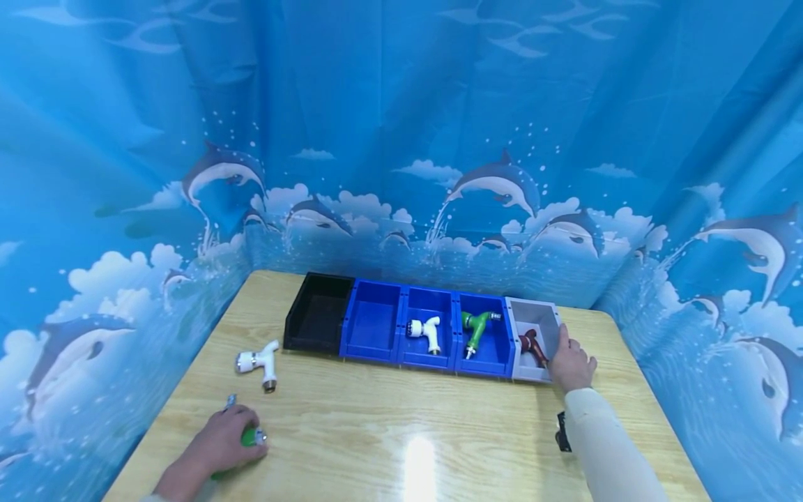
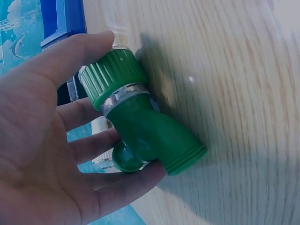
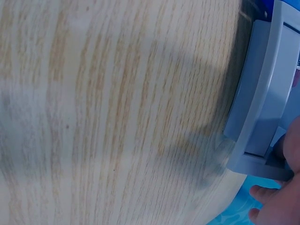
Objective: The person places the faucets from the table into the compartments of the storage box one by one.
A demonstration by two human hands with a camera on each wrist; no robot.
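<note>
My left hand (image 1: 222, 440) grips a green faucet (image 2: 140, 117) low over the table at the left front. Its thumb lies on the ribbed green knob, and the fingers reach round the body. A white faucet (image 1: 257, 364) lies on the table just beyond this hand. At the far right, my right hand (image 1: 572, 364) rests at the right wall of a grey bin (image 1: 527, 307), fingers spread. Part of that hand reaches inside, next to a dark red faucet (image 1: 532, 346) lying in the bin. The left wrist view shows the green spout end pointing toward the tabletop.
Left of the grey bin runs a joined row: a black bin (image 1: 320, 314), then blue bins (image 1: 373, 321). One blue bin holds a white faucet (image 1: 428, 333), another a green faucet (image 1: 479, 331). A small black object (image 1: 562, 432) sits beside the right sleeve. A dolphin-print curtain surrounds the table.
</note>
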